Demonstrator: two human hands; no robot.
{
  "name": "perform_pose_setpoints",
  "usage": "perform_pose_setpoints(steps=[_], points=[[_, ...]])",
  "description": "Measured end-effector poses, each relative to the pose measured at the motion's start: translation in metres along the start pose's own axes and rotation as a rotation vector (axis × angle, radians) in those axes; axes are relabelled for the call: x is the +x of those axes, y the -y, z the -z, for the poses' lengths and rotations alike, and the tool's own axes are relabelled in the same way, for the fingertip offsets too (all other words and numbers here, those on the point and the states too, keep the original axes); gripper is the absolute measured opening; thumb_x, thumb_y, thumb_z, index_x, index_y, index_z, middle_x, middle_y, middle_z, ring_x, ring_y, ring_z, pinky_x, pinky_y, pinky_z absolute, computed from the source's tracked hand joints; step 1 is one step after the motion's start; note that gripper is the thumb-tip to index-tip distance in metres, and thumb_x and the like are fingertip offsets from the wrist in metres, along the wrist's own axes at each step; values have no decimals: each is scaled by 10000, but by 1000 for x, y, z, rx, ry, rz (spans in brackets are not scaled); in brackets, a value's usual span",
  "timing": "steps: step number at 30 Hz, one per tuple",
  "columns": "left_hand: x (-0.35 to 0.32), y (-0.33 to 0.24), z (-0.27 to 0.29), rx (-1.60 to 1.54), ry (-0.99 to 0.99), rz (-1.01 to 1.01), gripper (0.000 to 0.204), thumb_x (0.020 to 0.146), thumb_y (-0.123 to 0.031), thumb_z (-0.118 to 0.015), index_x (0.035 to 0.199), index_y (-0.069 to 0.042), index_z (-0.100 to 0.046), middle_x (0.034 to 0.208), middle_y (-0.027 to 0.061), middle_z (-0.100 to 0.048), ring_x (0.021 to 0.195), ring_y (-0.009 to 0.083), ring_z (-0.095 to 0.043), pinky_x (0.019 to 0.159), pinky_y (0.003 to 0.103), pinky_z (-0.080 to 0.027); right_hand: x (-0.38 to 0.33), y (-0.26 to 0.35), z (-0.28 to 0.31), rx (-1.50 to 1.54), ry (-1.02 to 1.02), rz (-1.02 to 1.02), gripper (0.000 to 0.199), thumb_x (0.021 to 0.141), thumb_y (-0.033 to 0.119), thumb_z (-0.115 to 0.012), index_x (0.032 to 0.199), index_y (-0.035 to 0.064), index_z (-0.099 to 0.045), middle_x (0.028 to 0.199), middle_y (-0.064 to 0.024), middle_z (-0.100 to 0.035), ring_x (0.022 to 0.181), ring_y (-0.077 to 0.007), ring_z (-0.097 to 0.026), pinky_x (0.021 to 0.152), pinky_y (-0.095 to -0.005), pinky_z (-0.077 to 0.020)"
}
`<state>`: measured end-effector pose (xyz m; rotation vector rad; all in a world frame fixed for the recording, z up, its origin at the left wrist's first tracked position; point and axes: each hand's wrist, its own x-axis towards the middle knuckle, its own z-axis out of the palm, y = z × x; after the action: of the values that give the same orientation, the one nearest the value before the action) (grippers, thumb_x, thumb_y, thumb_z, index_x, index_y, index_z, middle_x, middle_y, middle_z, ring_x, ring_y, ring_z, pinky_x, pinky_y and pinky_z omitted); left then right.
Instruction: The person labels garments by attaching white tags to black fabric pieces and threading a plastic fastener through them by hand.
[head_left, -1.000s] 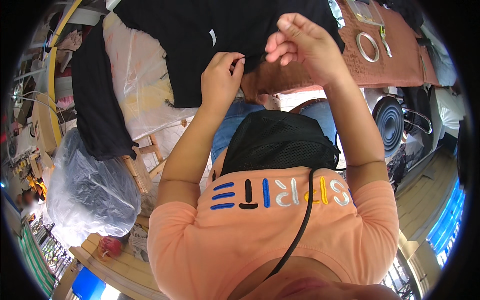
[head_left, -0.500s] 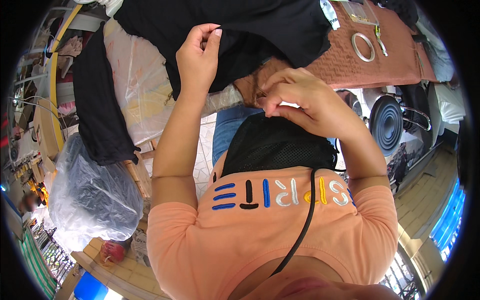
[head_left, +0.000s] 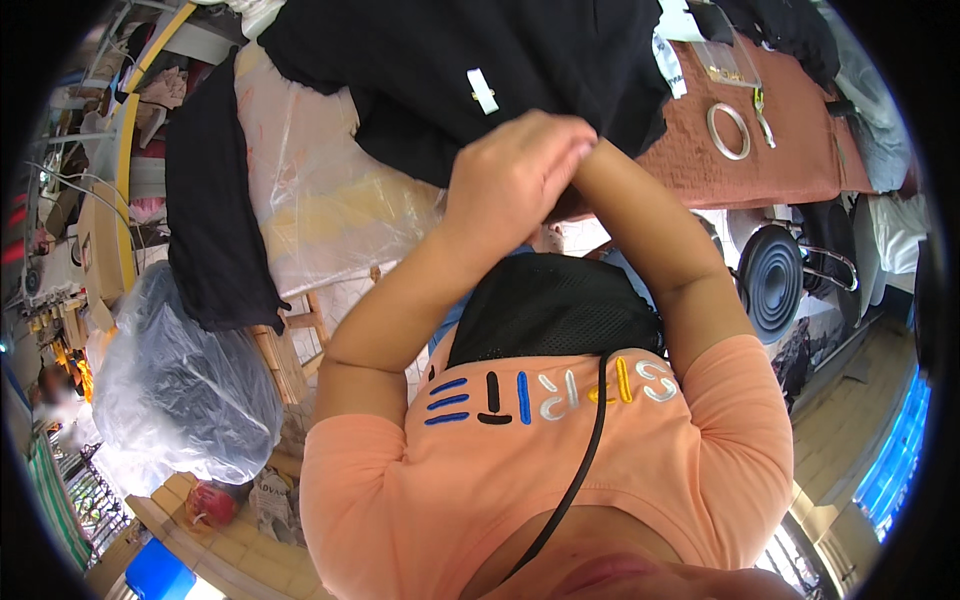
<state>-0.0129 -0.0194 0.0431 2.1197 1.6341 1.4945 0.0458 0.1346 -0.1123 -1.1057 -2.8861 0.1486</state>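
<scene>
The person wears a short-sleeved orange T-shirt [head_left: 560,470] with blue, black, white and yellow embroidered marks across the chest, a black mesh pouch [head_left: 555,310] at the waist, a thin black cord [head_left: 575,470] crossing the shirt, and bare forearms.

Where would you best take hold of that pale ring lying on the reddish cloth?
Probably the pale ring is best pinched across its thin band on the near edge, coming from above. It lies flat on the reddish cloth with an open centre, so one finger can drop inside and the thumb outside.
</scene>
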Motion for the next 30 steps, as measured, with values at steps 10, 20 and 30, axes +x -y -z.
perform_pose_setpoints(steps=[10,20,30], points=[[-7,93,7,-949,-317,651,291,836,-246,-674,1059,-137,-523,1215,35,-472,1067,158,-460,997,373,-318,27,-13,24,272,-205,-128,264,809,167,-598,1052,66,-594,855,-92,-653,777,-229,-628,718,-320,-482],[-7,2,14,-1307,1,494,128,807,50,-609,882,-50,-579,857,-9,-546,801,69,-524,769,196,-421,-34,-12,110,1673,-391,-47,269,813,168,-595,1061,62,-590,872,-91,-649,793,-225,-623,730,-318,-478],[1,-13,3,-837,-60,623,259,814,7,-565,1070,32,-593,1072,92,-588,998,159,-543,918,284,-405,-104,-9,108,1919,-270,-123,275,818,170,-591,1070,59,-586,889,-90,-645,809,-221,-618,743,-317,-475]])
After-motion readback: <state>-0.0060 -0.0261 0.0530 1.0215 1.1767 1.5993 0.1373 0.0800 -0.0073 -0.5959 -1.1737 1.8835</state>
